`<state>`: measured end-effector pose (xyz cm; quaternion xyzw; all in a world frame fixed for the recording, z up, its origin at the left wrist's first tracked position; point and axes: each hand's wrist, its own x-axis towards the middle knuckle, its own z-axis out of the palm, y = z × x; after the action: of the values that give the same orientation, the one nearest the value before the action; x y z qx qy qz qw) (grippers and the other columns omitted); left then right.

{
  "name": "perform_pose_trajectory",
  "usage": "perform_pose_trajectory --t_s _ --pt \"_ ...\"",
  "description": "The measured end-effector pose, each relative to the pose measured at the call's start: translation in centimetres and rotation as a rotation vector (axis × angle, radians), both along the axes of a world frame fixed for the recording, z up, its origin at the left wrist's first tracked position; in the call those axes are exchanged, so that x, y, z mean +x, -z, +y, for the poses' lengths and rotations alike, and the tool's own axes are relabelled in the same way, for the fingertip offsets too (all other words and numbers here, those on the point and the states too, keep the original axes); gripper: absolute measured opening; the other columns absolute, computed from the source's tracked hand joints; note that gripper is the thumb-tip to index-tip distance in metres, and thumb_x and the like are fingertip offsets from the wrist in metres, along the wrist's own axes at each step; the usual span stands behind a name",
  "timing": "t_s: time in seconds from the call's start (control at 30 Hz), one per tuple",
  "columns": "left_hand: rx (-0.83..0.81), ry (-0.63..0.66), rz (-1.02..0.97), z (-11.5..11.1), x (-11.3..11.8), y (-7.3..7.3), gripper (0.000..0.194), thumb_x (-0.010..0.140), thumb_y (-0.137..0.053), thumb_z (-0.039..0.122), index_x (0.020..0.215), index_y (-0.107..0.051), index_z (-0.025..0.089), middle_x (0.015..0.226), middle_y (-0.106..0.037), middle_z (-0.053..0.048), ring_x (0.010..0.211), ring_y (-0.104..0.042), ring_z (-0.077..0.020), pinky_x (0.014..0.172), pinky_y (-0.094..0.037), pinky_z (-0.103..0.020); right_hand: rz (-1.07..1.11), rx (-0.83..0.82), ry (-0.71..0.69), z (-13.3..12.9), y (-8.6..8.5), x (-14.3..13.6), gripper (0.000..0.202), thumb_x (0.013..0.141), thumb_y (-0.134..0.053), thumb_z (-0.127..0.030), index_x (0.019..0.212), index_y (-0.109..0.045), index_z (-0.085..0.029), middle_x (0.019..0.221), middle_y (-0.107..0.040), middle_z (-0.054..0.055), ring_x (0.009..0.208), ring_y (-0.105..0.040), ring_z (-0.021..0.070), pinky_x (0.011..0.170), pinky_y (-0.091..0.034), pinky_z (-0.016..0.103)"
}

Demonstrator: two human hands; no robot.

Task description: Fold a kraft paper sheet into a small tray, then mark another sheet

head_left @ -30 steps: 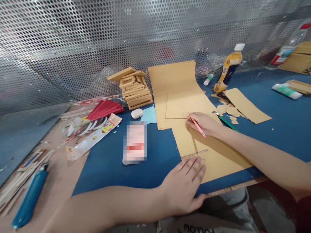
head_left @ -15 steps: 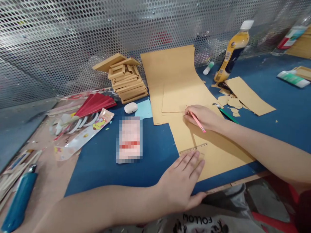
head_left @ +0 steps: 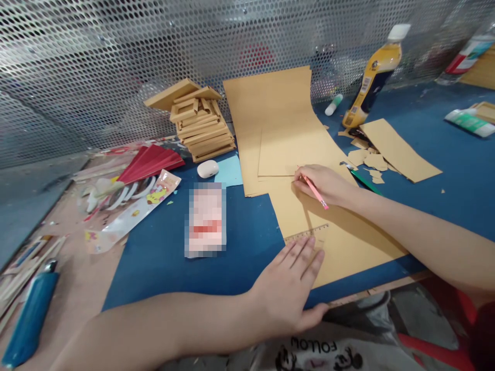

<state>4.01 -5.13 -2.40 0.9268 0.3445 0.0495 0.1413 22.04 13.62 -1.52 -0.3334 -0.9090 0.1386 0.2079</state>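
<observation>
My left hand (head_left: 288, 281) lies flat with its fingers stretched out, pressing on a clear ruler (head_left: 307, 234) that rests on a brown paper sheet (head_left: 359, 232). The printed scale shows just beyond my fingertips. Higher on the sheet, my right hand (head_left: 319, 184) is closed around a pink pencil (head_left: 316, 193), its eraser end pointing toward me. The pencil's tip is near the bottom edge of a smaller brown piece (head_left: 294, 154). More brown sheets (head_left: 270, 103) lie behind and curve up against the mesh.
A stack of folded card pieces (head_left: 204, 129), a white case (head_left: 208, 169) and a blurred pink object (head_left: 205, 219) are to the left. Further left are a red fan (head_left: 150, 164) and a blue cutter (head_left: 31, 314). A yellow bottle (head_left: 373, 77), paper scraps (head_left: 373, 159) and a green pen (head_left: 365, 182) are to the right.
The view has shifted slightly. Both hands keep nearly the same places on the ruler and pencil.
</observation>
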Motion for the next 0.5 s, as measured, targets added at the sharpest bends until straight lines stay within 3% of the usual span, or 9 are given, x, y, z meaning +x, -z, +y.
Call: perform_pose_trajectory --t_s 0.5 --pt "-0.008 -0.007 -0.006 -0.04 0.07 0.01 0.073 0.093 -0.033 0.055 0.146 -0.021 0.006 0.153 -0.012 -0.021 0.142 -0.006 -0.0312 0.115 -0.015 -0.043 -0.014 0.015 -0.003 0.02 0.07 0.05 0.004 0.086 -0.05 -0.02 0.085 -0.053 -0.02 0.08 -0.061 0.005 0.073 -0.054 0.0177 0.068 -0.04 0.03"
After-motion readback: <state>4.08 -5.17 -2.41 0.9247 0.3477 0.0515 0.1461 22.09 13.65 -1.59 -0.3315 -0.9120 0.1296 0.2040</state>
